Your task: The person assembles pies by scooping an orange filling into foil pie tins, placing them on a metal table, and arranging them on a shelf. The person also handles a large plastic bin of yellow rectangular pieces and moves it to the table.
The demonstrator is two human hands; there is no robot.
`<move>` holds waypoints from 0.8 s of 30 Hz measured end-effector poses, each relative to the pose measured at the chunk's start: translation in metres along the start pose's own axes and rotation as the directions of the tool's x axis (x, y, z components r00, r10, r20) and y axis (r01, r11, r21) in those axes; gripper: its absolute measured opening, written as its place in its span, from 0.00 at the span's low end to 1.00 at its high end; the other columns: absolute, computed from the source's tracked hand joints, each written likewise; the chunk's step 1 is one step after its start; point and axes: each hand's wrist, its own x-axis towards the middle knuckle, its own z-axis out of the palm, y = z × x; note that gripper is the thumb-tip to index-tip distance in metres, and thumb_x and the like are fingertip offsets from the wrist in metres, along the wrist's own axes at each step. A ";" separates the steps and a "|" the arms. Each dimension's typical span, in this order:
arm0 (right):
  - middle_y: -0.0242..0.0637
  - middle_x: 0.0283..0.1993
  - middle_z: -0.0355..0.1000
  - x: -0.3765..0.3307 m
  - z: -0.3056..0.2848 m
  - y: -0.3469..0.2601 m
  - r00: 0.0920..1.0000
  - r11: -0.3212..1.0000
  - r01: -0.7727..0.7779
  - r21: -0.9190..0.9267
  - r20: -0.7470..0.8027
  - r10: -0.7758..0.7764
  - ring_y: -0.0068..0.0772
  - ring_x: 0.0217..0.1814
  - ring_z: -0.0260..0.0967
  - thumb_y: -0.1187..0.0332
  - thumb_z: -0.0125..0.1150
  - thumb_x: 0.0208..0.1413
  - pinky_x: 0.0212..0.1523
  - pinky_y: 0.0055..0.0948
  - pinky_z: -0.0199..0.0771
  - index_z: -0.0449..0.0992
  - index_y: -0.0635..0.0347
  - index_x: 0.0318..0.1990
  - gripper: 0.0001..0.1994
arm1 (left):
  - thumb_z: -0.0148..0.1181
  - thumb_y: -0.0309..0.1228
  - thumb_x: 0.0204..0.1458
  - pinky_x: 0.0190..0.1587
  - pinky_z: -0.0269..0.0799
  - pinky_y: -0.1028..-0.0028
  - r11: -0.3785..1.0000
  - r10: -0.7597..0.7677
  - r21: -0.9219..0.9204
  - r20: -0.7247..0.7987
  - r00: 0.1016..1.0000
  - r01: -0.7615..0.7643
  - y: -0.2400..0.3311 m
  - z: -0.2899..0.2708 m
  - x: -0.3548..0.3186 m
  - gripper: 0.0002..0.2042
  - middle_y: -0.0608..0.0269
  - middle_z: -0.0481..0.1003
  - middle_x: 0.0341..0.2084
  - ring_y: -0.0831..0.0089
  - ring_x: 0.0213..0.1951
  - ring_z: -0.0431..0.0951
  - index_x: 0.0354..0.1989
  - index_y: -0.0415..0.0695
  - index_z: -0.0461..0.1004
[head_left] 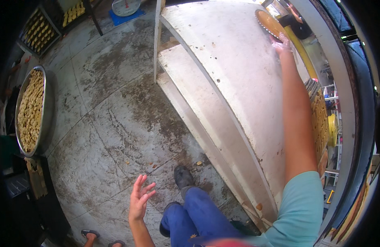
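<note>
My right arm reaches far across a white-topped shelf (227, 53). The right hand (282, 43), in a clear plastic glove, grips the near edge of a round brown disc (270, 23) with a pale scalloped rim. This disc is tilted at the shelf's far right edge, and I cannot tell whether it is a tray or a plate. Bare and empty, my left hand (140, 198) hangs over the floor with its fingers apart, touching nothing.
Further white shelves (190, 76) sit below the top one. To the left stands a large metal tub (44, 88) of small tan pieces (30, 111). Racks of pastry trays (39, 31) and a scale (125, 7) stand farther back. Another person's sandalled foot (90, 234) shows at lower left.
</note>
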 end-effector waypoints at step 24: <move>0.31 0.29 0.70 -0.637 0.041 -0.048 0.969 0.970 -0.152 -0.188 0.166 0.184 0.19 0.29 0.66 0.74 0.57 0.54 0.29 0.23 0.70 0.72 0.65 0.38 0.06 | 0.53 0.26 0.53 0.52 0.63 0.71 0.830 -0.159 0.555 0.339 0.927 -0.060 0.085 0.141 -0.169 0.23 0.54 0.62 0.55 0.66 0.52 0.68 0.59 0.39 0.58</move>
